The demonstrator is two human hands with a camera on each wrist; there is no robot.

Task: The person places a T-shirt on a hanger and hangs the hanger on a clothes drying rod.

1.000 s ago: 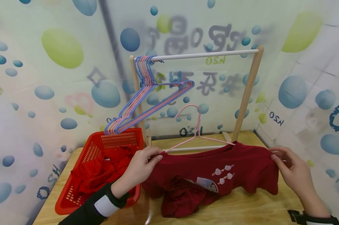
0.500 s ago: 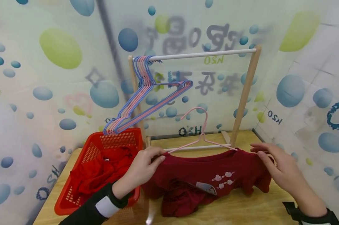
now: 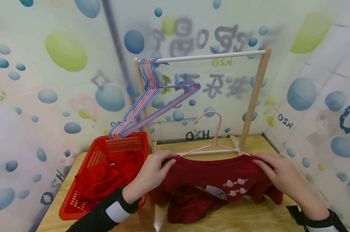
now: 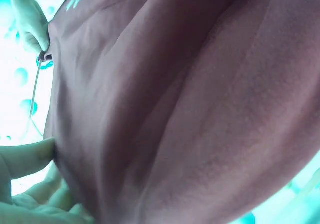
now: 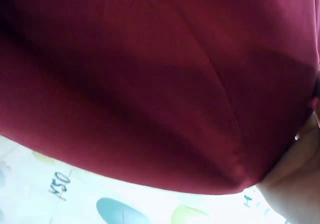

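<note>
A dark red T-shirt (image 3: pixel 212 174) with pale flower decoration is stretched between both hands, its lower part bunched close over the table. A pink hanger (image 3: pixel 216 141) has its arms inside the neckline, with the hook standing up above the collar. My left hand (image 3: pixel 155 170) pinches the shirt's left shoulder at the hanger's end. On the other side my right hand (image 3: pixel 279 177) pinches the right shoulder near the collar, thumb in front. In the left wrist view the shirt cloth (image 4: pixel 150 93) fills most of the frame; red cloth (image 5: pixel 150 83) does the same in the right wrist view.
A red plastic basket (image 3: pixel 71 183) with bright red clothes (image 3: pixel 111 174) stands at the left. Behind is a wooden-posted rack with a white rail (image 3: pixel 209 57). Several blue and pink hangers (image 3: pixel 151 96) hang at the rail's left end, overlapping the basket. A patterned backdrop surrounds the wooden table (image 3: pixel 238 222).
My right hand has let go of the sleeve end and moved left to pinch the shoulder nearer the collar. The hanger has shifted right; my left hand keeps its hold.
</note>
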